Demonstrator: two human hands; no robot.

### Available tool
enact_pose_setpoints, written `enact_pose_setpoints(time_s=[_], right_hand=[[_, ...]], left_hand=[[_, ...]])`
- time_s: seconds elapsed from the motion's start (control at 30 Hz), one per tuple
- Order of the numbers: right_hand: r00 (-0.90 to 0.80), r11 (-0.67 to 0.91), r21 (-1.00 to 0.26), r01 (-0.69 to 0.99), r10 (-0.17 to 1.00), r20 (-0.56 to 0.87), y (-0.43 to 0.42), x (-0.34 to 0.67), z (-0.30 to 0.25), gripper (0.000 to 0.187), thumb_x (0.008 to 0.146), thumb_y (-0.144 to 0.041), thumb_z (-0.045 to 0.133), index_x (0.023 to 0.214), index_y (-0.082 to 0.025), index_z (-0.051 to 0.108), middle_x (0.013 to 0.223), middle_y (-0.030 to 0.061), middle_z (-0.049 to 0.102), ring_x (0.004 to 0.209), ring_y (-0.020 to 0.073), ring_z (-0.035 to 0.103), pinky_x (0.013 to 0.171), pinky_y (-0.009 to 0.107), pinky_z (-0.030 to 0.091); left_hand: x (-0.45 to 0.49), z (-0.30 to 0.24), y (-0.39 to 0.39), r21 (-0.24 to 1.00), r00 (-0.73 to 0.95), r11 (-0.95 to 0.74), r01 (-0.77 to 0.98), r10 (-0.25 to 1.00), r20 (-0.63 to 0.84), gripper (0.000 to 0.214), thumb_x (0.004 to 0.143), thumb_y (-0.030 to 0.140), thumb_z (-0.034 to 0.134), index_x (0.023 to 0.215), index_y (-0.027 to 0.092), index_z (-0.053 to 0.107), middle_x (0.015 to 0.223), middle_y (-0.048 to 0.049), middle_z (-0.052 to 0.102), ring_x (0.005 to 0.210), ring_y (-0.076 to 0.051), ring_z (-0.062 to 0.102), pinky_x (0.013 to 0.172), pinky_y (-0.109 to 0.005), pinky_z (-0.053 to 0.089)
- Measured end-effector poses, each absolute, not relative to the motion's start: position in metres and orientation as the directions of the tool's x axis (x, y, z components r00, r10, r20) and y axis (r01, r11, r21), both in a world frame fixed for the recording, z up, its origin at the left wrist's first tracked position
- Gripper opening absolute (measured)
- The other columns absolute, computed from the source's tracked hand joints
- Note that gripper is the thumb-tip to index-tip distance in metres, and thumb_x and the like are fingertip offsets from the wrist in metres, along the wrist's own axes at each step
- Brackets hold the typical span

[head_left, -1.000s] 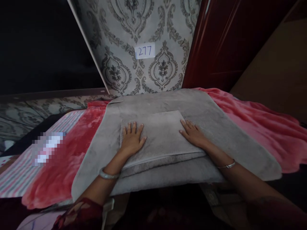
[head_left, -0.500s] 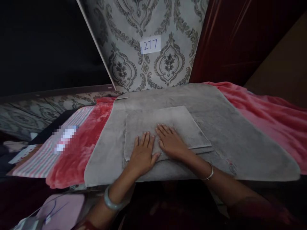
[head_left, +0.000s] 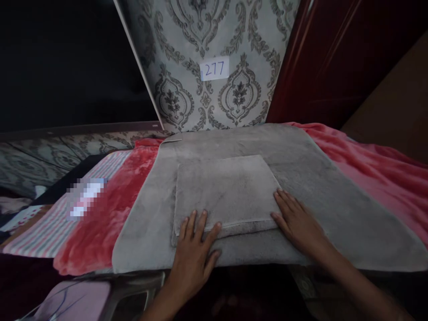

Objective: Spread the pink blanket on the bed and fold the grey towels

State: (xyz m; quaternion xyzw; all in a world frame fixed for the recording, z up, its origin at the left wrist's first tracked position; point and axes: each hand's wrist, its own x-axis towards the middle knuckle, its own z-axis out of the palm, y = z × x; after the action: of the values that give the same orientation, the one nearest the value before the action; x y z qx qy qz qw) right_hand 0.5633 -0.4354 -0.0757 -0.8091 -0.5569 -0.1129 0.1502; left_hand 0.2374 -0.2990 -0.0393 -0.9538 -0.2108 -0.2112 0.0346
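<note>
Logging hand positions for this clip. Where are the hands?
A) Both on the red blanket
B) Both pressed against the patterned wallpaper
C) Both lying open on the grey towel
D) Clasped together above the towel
C: the left hand and the right hand lie open and apart on the grey towel.

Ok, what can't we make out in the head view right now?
Head view:
- pixelated patch on the striped cloth hides what lies there
- left hand and right hand cover parts of the folded grey towel
- pink item cut off by the bottom edge, so its kind is unclear
</note>
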Motion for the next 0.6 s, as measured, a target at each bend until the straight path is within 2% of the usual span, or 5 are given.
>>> enact_pose_setpoints(time_s=[0.17,0.27,0.4,0.5,0.6], right_hand=[[0.269,-0.202,-0.207,0.957,0.885,0.379,-0.411,0.593,-0.035,0.065,0.103,-0.054,0.021,0.137,-0.018,0.063,0.145,0.0118,0.056,0.14,0.0302,0.045,0.114,0.053,0.04],[0.195,-0.116,-0.215,0.97,0.896,0.398,-0.348,0.588,0.011,0.06,0.104,-0.045,0.023,0.147,-0.018,0.053,0.151,0.0106,0.049,0.142,0.0265,0.043,0.118,0.048,0.035],[0.206,-0.171,-0.153,0.973,0.946,0.252,-0.257,0.561,0.04,0.058,0.103,-0.039,0.034,0.155,-0.016,0.041,0.159,0.0135,0.037,0.146,0.0303,0.035,0.118,0.05,0.033],[0.238,-0.223,-0.098,0.97,0.955,0.178,-0.225,0.544,0.024,0.056,0.104,-0.04,0.035,0.155,-0.018,0.042,0.16,0.0141,0.035,0.147,0.0319,0.034,0.117,0.054,0.03],[0.202,-0.194,-0.065,0.979,0.962,0.183,-0.223,0.54,-0.004,0.055,0.105,-0.043,0.033,0.154,-0.021,0.043,0.158,0.0125,0.04,0.145,0.0303,0.035,0.118,0.056,0.026]], left_hand=[[0.226,-0.003,-0.27,0.294,0.76,-0.92,0.26,0.382,0.526,0.038,0.099,0.026,0.047,0.135,0.027,0.061,0.131,-0.0059,0.069,0.125,-0.022,0.062,0.106,-0.044,0.052],[0.26,0.034,-0.221,0.38,0.715,-0.88,0.284,0.458,0.528,0.039,0.101,0.03,0.041,0.135,0.025,0.061,0.132,-0.0064,0.069,0.123,-0.021,0.063,0.108,-0.044,0.05],[0.333,0.054,-0.158,0.296,0.73,-0.792,0.534,0.608,0.312,0.058,0.096,0.034,0.052,0.148,0.01,0.048,0.155,-0.0177,0.047,0.145,-0.028,0.042,0.12,-0.044,0.036],[0.368,0.034,-0.14,0.134,0.687,-0.708,0.693,0.706,0.174,0.06,0.098,0.038,0.047,0.153,0.016,0.042,0.161,-0.0161,0.038,0.15,-0.034,0.031,0.121,-0.056,0.028],[0.374,0.005,-0.14,0.031,0.7,-0.709,0.704,0.701,0.14,0.058,0.101,0.043,0.036,0.156,0.023,0.039,0.161,-0.0126,0.039,0.149,-0.037,0.031,0.119,-0.064,0.023]])
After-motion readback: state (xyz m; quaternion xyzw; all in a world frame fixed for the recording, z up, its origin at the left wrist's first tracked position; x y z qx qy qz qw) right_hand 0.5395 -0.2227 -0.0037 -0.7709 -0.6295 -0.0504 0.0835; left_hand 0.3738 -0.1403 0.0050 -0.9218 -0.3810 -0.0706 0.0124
